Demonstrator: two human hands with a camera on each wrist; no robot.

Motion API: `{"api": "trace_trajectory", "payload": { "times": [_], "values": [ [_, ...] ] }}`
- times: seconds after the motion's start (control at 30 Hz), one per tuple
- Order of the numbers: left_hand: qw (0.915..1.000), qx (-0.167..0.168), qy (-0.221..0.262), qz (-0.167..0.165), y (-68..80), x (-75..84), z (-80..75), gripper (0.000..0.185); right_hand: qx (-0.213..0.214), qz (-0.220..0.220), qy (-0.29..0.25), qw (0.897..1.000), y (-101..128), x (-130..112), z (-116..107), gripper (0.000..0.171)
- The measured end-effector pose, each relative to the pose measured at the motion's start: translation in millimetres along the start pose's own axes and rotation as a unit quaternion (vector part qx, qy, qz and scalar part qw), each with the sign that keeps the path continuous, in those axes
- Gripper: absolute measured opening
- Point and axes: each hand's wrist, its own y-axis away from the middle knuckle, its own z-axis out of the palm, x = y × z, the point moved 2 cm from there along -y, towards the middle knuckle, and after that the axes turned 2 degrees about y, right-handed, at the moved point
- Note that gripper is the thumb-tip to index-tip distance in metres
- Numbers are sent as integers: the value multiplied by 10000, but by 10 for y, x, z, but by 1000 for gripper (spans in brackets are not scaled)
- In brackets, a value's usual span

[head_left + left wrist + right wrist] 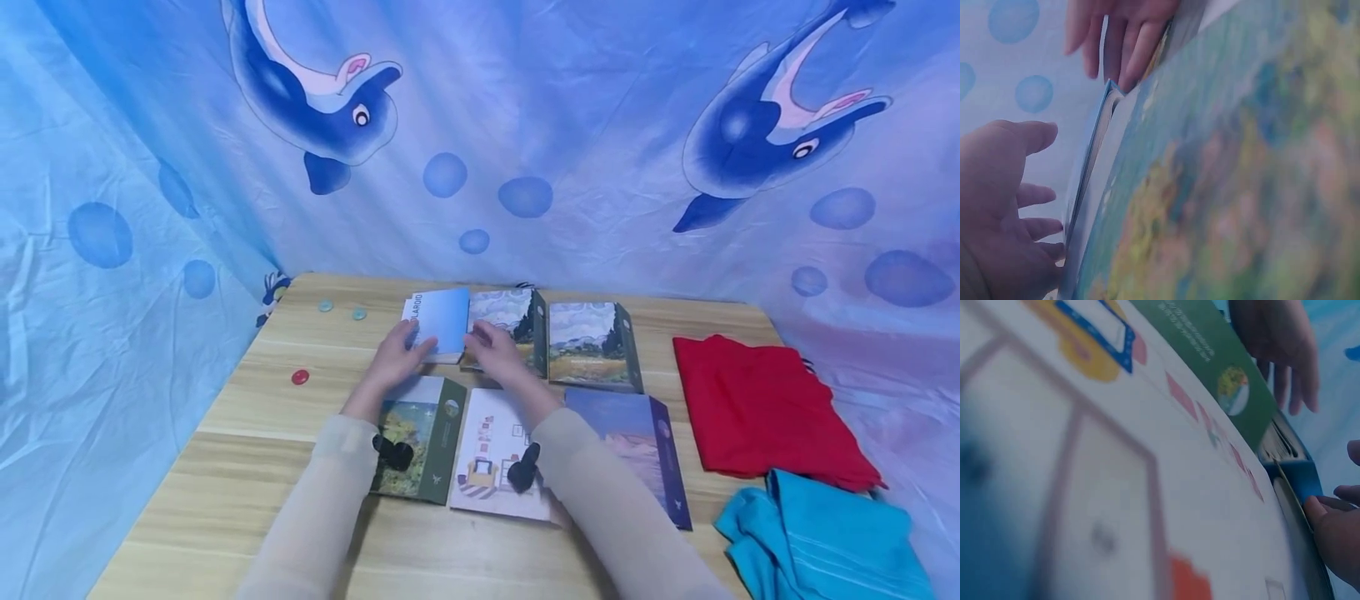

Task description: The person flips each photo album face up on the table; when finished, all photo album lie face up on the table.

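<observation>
A light blue album (450, 321) with dark lettering along its left side lies in the back row of the wooden table. At its left edge is my left hand (393, 358), fingers loosely spread. My right hand (495, 354) is at its right edge, over the near corner of a landscape-painting album (504, 310). In the left wrist view, the fingers (1038, 194) of the left hand stand beside the album's edge. The right wrist view has the right thumb (1316, 511) right at an album edge.
In front lie a green-spined album (405, 450), a white one with room drawings (480, 417) and a purple one (637, 425). Another landscape album (588, 342) is behind. Red cloth (765, 408) and teal cloth (832, 533) are right; a red button (300, 377) and two teal buttons (359, 314) left.
</observation>
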Motion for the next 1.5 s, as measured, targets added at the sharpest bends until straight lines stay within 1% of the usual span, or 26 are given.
{"api": "trace_trajectory", "payload": {
  "times": [0.07,0.2,0.3,0.43,0.47,0.57,0.63,0.7,0.77,0.83,0.9,0.97,1.03,1.1,1.2,1.27,1.33,1.5],
  "values": [
    [9999,-43,-93,28,-1,13,20,78,-73,-38,148,9999,-26,-7,53,56],
    [9987,-306,-402,86,4,29,58,83,-121,-43,315,9994,-46,-7,140,56],
    [9971,-471,-582,108,15,41,63,86,-109,-53,163,9998,-41,-11,176,57],
    [9976,-460,-519,78,24,45,52,87,-34,-160,6,9999,-21,-54,192,55],
    [9979,-445,-463,66,30,45,50,87,0,-213,-22,9998,-15,-73,195,54],
    [9991,-367,-231,29,35,59,63,85,110,-259,-353,9990,7,-126,200,49],
    [9995,-307,-38,40,34,83,85,84,240,-248,-659,9972,10,-155,204,46],
    [9997,-215,131,57,34,109,115,84,432,-160,-1069,9932,10,-173,210,42],
    [9995,-136,292,70,32,134,147,83,732,-69,-1400,9874,6,-186,210,38],
    [9985,-8,545,59,48,167,171,81,1031,23,-1799,9783,-3,-188,207,32],
    [9958,158,905,-36,66,195,192,78,1248,115,-2156,9684,-5,-194,198,28],
    [9916,331,1244,-140,86,225,208,76,1346,240,-2411,9608,-9,-193,188,28],
    [9845,417,1690,-216,104,256,228,73,1296,375,-2554,9574,1,-204,178,34],
    [9788,379,2000,-246,113,280,258,72,1185,487,-2610,9568,12,-213,169,43],
    [9731,214,2292,-103,140,326,293,70,1002,553,-2597,9589,29,-227,151,51],
    [9740,222,2254,1,162,348,299,70,918,517,-2535,9616,36,-235,139,51],
    [9738,301,2251,113,191,374,288,69,858,485,-2480,9637,44,-242,127,50],
    [9699,475,2369,307,207,420,260,67,812,447,-2405,9662,53,-241,108,49]
  ]
}}
